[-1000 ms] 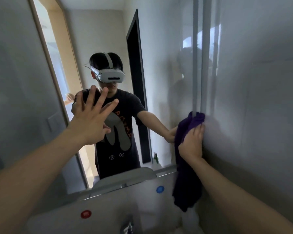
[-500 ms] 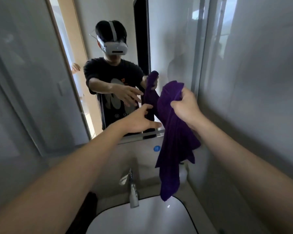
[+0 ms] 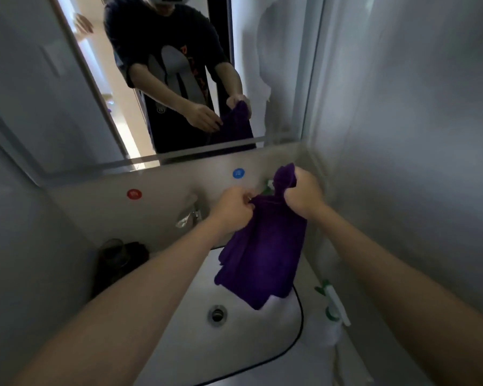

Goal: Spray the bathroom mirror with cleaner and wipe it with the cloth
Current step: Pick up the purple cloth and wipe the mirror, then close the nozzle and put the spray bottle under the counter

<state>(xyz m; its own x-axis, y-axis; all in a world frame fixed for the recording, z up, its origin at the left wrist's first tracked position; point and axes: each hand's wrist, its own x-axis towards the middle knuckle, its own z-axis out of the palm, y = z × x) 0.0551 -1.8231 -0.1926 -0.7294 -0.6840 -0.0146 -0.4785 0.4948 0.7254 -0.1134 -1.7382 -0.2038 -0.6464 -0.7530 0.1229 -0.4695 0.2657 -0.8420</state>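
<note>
Fingers of the right hand [image 3: 304, 194] are curled tight round a bunched upper corner of the purple cloth [image 3: 265, 254]. Just beside it, the left hand [image 3: 234, 205] pinches the cloth's top edge. Both forearms reach forward over the sink [image 3: 234, 346]. The cloth hangs from the two hands above the basin, below the mirror [image 3: 285, 79]. The tap [image 3: 190, 214] stands behind the left wrist. A spray bottle [image 3: 333, 312] sits on the ledge to the right, and a dark glass [image 3: 115, 252] sits to the left.
</note>
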